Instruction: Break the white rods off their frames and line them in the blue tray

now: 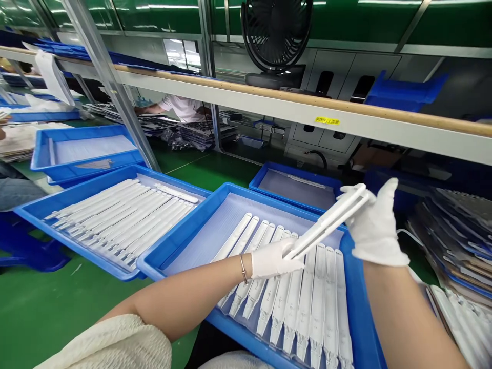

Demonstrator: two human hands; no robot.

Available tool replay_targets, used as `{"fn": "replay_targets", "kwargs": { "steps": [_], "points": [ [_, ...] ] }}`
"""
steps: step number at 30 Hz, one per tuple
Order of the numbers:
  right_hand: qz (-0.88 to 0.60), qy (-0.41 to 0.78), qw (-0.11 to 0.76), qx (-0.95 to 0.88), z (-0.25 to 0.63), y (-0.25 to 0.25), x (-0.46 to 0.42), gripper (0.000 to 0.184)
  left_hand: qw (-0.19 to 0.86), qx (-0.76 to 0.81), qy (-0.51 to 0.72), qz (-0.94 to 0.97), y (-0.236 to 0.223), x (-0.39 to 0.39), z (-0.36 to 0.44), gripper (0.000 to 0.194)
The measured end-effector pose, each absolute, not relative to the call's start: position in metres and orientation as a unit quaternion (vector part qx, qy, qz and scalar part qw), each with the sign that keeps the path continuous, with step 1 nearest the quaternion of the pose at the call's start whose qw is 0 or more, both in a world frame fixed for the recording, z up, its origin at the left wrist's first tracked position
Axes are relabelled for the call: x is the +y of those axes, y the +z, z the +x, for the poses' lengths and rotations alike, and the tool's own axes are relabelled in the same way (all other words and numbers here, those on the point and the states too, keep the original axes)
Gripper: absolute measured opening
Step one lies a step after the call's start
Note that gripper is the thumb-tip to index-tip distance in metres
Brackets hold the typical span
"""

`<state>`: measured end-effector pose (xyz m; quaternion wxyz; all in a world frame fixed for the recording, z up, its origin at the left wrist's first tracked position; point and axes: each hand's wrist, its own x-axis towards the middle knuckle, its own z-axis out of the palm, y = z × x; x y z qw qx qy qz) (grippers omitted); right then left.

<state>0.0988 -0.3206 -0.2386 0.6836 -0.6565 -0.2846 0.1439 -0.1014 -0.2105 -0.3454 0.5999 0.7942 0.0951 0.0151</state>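
My left hand [272, 260], in a white glove, is closed around the near ends of two long white plastic strips [326, 223]. They slant up to the right above a blue tray. At their far ends is my gloved right hand [371, 225], with its thumb sticking up apart from the strips. Its fingers are partly hidden behind the strips, and it seems to touch them without gripping. Below, the blue tray [230, 324] holds a row of similar white strips [317, 307], side by side on a pale liner.
Another blue tray [28, 210] full of white strips adjoins on the left. Farther back are more blue trays [295, 202]. A metal-framed shelf beam [269, 100] and a black fan [277, 31] stand ahead. Stacked sheets [457, 236] lie at right; a co-worker's sleeve [184, 106] shows behind.
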Motion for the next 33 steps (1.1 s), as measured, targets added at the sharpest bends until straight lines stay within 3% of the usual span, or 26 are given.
{"fn": "replay_targets", "kwargs": {
  "steps": [3, 7, 13, 22, 33],
  "points": [
    [-0.642, 0.218, 0.686, -0.266, 0.062, -0.264, -0.318, 0.081, 0.554, 0.117, 0.099, 0.818, -0.346, -0.207, -0.101, 0.045],
    [-0.643, 0.254, 0.671, -0.267, 0.051, -0.290, -0.315, 0.060, 0.544, 0.140, 0.109, 0.820, -0.349, -0.206, -0.102, 0.050],
    [-0.586, 0.285, 0.704, -0.281, 0.062, -0.300, -0.325, 0.055, 0.490, 0.200, 0.148, 0.835, -0.349, -0.208, -0.097, 0.036],
    [-0.607, 0.249, 0.697, -0.289, 0.060, -0.299, -0.329, 0.060, 0.395, 0.286, 0.133, 0.863, -0.342, -0.210, -0.098, 0.041],
    [-0.584, 0.296, 0.706, -0.269, 0.061, -0.299, -0.329, 0.052, 0.401, 0.263, 0.132, 0.867, -0.347, -0.208, -0.095, 0.043]
  ]
}}
